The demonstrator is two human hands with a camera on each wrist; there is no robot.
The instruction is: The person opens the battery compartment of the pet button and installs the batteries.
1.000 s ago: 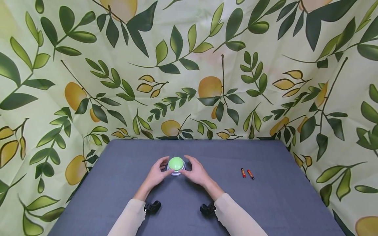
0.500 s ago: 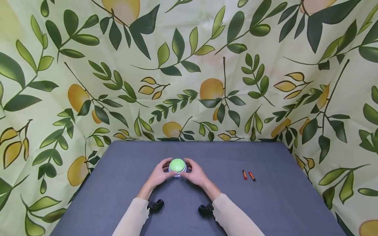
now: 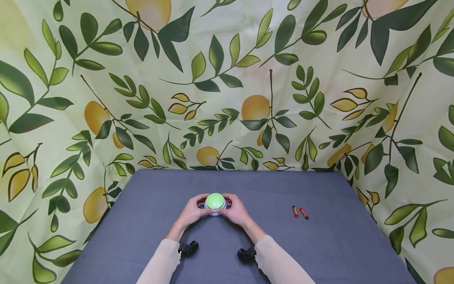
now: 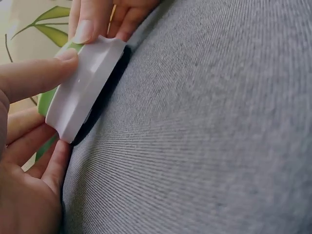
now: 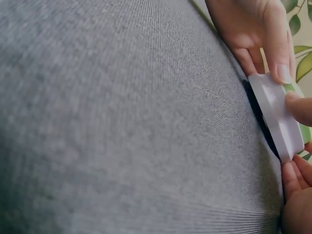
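Note:
A round push button with a green dome and a white base is held between both hands near the middle of the table. My left hand grips its left side, the thumb at the near rim and the other fingers round the side. On the opposite side, my right hand grips it the same way. In the left wrist view, the white base has a dark band between it and the cloth; whether it is shadow or its underside I cannot tell. The right wrist view shows both thumbs near the dome's edge.
Two small red-and-black batteries lie side by side to the right of the hands. Grey-blue cloth covers the table. A leaf-and-fruit patterned curtain hangs behind and along both sides.
A second ago the fingers stood looser about the button, the right hand's index finger apart from it. Both hands have since drawn in and gripped it. The batteries lie as before.

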